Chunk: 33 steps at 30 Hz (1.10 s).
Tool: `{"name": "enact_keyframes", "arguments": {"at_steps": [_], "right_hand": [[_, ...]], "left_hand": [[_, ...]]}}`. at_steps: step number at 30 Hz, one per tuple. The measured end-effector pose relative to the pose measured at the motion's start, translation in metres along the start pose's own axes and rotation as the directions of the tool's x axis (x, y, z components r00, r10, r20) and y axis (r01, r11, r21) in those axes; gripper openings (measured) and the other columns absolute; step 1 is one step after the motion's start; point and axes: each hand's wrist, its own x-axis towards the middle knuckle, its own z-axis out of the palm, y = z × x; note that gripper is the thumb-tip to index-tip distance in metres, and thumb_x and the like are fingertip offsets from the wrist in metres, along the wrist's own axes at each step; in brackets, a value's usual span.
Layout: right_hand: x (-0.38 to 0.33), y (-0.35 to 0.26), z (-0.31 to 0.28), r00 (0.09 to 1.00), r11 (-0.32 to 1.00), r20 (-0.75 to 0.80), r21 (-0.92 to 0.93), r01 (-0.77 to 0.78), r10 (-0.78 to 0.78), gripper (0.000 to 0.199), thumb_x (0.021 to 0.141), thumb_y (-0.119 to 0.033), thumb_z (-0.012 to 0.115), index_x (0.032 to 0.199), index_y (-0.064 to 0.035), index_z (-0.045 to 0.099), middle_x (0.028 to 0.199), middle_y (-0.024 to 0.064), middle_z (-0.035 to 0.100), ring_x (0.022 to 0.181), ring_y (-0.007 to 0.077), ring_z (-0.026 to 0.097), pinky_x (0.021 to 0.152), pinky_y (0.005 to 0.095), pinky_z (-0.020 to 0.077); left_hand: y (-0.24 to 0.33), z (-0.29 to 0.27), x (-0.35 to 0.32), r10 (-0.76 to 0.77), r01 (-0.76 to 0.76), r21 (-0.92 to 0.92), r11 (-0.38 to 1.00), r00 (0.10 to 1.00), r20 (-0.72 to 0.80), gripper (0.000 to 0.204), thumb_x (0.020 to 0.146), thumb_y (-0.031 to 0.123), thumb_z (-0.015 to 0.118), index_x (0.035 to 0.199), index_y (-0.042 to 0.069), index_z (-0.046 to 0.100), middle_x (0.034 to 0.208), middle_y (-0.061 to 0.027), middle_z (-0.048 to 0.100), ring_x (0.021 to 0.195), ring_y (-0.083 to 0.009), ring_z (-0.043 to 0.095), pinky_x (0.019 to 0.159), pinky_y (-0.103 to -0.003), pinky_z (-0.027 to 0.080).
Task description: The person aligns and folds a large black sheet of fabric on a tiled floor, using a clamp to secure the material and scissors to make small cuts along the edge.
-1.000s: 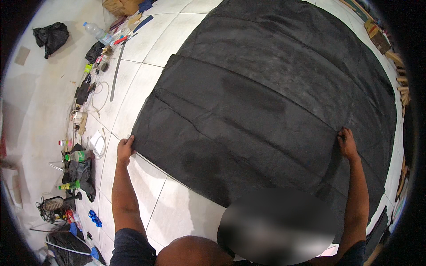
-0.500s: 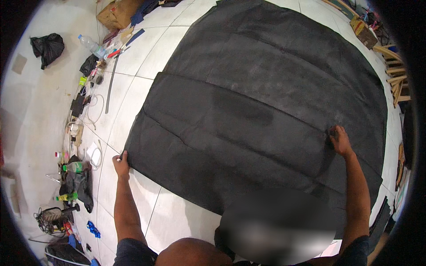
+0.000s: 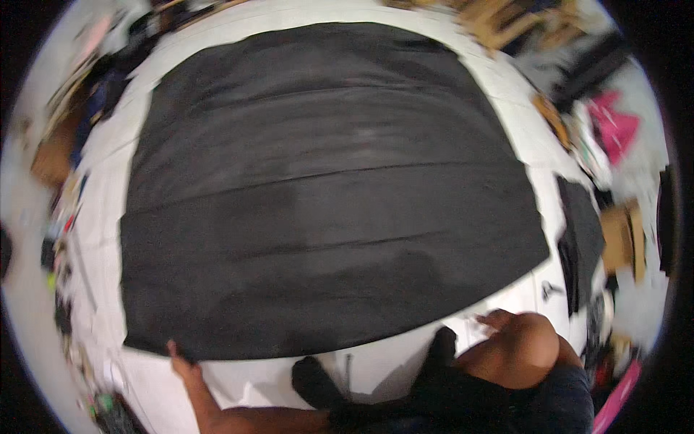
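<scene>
A large black cloth (image 3: 325,217) lies spread on the white floor, with fold creases running across it and a rounded far edge. At its near left corner, my left hand (image 3: 186,367) is closed on the edge, one digit pointing up over the cloth. My right hand (image 3: 496,319) is beside my bent knee, off the near right edge of the cloth. Its fingers point left but are blurred and partly hidden by the knee, so any small thing in them cannot be made out.
My dark-covered feet (image 3: 315,382) stand by the near edge. A small black tool (image 3: 551,291) lies right of the cloth, before folded dark fabric (image 3: 578,239) and a cardboard box (image 3: 623,239). A pink bag (image 3: 614,126) sits far right; clutter lines the left wall.
The view has swung rightward, squaring up the cloth. My right hand has left the cloth's surface and come back beside my knee. My left hand stays near the same corner.
</scene>
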Motion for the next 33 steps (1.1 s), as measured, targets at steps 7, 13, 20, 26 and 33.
{"name": "enact_keyframes", "arguments": {"at_steps": [7,13,20,26,33], "right_hand": [[0.06,-0.008,0.046,0.919,-0.049,-0.374,0.923,0.382,0.126,0.045,0.086,-0.026,0.064,0.116,0.0023,0.047,0.091,0.0109,0.058,0.078,0.0183,0.058,0.064,0.0357,0.0501],[0.052,0.022,0.013,0.818,-0.486,-0.575,0.709,0.511,0.021,0.029,0.087,-0.01,0.056,0.113,-0.0031,0.049,0.108,0.01,0.059,0.096,0.0237,0.058,0.08,0.0405,0.0498],[0.096,0.062,0.017,0.848,-0.368,-0.476,0.764,0.529,0.231,0.027,0.085,-0.014,0.063,0.106,-0.0003,0.054,0.093,0.0096,0.063,0.071,0.0187,0.06,0.052,0.0302,0.0475],[0.154,0.147,-0.062,0.732,-0.055,-0.522,0.797,0.601,0.437,0.047,0.076,-0.017,0.072,0.11,0.0111,0.055,0.09,0.0164,0.065,0.072,0.0214,0.062,0.059,0.0317,0.0496],[0.22,0.241,-0.125,0.612,0.124,-0.572,0.778,0.616,0.546,0.061,0.074,-0.02,0.075,0.12,0.0078,0.047,0.095,0.0204,0.064,0.076,0.0255,0.065,0.063,0.0345,0.0522]], "left_hand": [[-0.064,-0.002,-0.053,-0.106,0.019,0.272,0.962,0.945,0.31,0.054,0.087,0.02,0.054,0.134,-0.002,0.039,0.126,-0.0174,0.05,0.114,-0.0307,0.049,0.1,-0.038,0.037],[-0.066,0.084,-0.108,-0.051,-0.045,0.497,0.866,0.983,0.178,0.057,0.079,0.0,0.048,0.135,-0.003,0.035,0.111,-0.0159,0.055,0.1,-0.0231,0.051,0.089,-0.032,0.041],[-0.065,0.219,-0.09,0.005,-0.17,0.818,0.55,0.98,0.201,0.055,0.082,0.009,0.052,0.133,-0.004,0.038,0.115,-0.0186,0.054,0.107,-0.0268,0.05,0.094,-0.035,0.04],[-0.045,0.331,-0.069,0.139,-0.426,0.9,-0.089,0.89,0.435,0.055,0.084,0.016,0.056,0.132,-0.005,0.039,0.119,-0.0209,0.053,0.112,-0.03,0.05,0.097,-0.039,0.039],[-0.052,0.5,-0.056,-0.262,-0.591,0.414,-0.692,0.74,0.62,0.056,0.087,0.025,0.06,0.131,-0.006,0.041,0.123,-0.0237,0.053,0.119,-0.0337,0.049,0.102,-0.042,0.039]]}}
